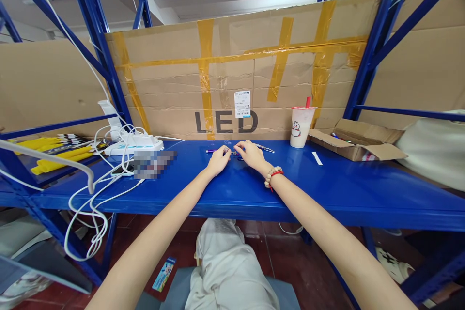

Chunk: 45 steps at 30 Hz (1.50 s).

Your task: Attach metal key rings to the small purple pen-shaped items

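- Mid-shelf, head view: left hand (219, 160) and right hand (250, 153) side by side, knuckles up, on the blue shelf (327, 189), both arms stretched far forward because the small work lies toward the back, close to the cardboard sheet (240, 72).
- Between and under the fingertips, small metal parts (237, 153), too small to name; left fingers curled together over them, right fingers bent and slightly fanned, tips down on them; whether either truly pinches a piece, cannot tell.
- Just left of the hands, a slim purple pen-like tool (212, 151) flat on the shelf; just right, a thin metal piece (264, 147), both kept within easy reach.
- Further right, a drink cup (301, 126) upright with a red straw, well apart from the hands, likely to stay out of the way.
- Beyond it, an open carton (358, 143), flaps spread for access.
- At left, a white power strip (134, 144) with cables trailing off the edge.
- On the right wrist, a bead bracelet (271, 178).
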### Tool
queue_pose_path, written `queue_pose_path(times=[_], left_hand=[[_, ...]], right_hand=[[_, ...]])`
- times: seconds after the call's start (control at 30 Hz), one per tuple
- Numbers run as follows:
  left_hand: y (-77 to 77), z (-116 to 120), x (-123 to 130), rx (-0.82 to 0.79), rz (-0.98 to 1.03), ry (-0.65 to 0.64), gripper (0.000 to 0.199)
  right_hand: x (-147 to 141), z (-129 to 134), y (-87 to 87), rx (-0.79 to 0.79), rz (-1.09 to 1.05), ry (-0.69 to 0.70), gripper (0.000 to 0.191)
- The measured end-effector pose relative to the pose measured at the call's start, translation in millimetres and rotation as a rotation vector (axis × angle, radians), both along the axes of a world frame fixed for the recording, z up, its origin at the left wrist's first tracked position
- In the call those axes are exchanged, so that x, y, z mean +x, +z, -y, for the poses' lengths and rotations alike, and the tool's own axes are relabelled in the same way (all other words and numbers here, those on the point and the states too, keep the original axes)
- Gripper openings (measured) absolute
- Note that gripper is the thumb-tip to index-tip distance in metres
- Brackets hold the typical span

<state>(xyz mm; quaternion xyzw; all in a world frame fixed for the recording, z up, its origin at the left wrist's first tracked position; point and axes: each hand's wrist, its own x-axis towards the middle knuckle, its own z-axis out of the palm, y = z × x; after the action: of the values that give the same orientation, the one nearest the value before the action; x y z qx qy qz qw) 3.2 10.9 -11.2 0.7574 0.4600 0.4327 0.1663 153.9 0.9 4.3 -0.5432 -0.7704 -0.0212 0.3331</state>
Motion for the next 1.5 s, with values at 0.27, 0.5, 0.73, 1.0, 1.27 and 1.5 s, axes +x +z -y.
queue_pose_path(times=[0.27,0.5,0.73,1.0,1.27,1.5], left_hand=[[-1.3,-1.8,-0.1,0.005,-0.008,0.006,0.019],[-2.0,-2.7,0.1,-0.002,-0.013,0.008,0.018],[-1.3,-1.8,0.4,-0.02,-0.021,0.025,0.02],[-2.0,-2.9,0.0,0.005,-0.01,0.006,0.019],[0.6,2.6,0.9,-0.024,-0.022,0.018,0.019],[0.4,3.4,1.6,-0.017,-0.1,0.009,0.016]], right_hand=[[-2.6,4.2,4.3,-0.037,-0.009,0.014,0.028],[-1.7,1.4,0.9,-0.02,0.002,0.031,0.017],[-1.1,-0.2,-0.3,-0.029,0.017,0.025,0.02],[-1.2,-1.6,0.6,-0.062,0.06,-0.006,0.023],[-0.6,-2.7,0.1,-0.092,-0.008,0.028,0.02],[2.5,-6.4,-2.7,-0.016,-0.014,0.041,0.016]])
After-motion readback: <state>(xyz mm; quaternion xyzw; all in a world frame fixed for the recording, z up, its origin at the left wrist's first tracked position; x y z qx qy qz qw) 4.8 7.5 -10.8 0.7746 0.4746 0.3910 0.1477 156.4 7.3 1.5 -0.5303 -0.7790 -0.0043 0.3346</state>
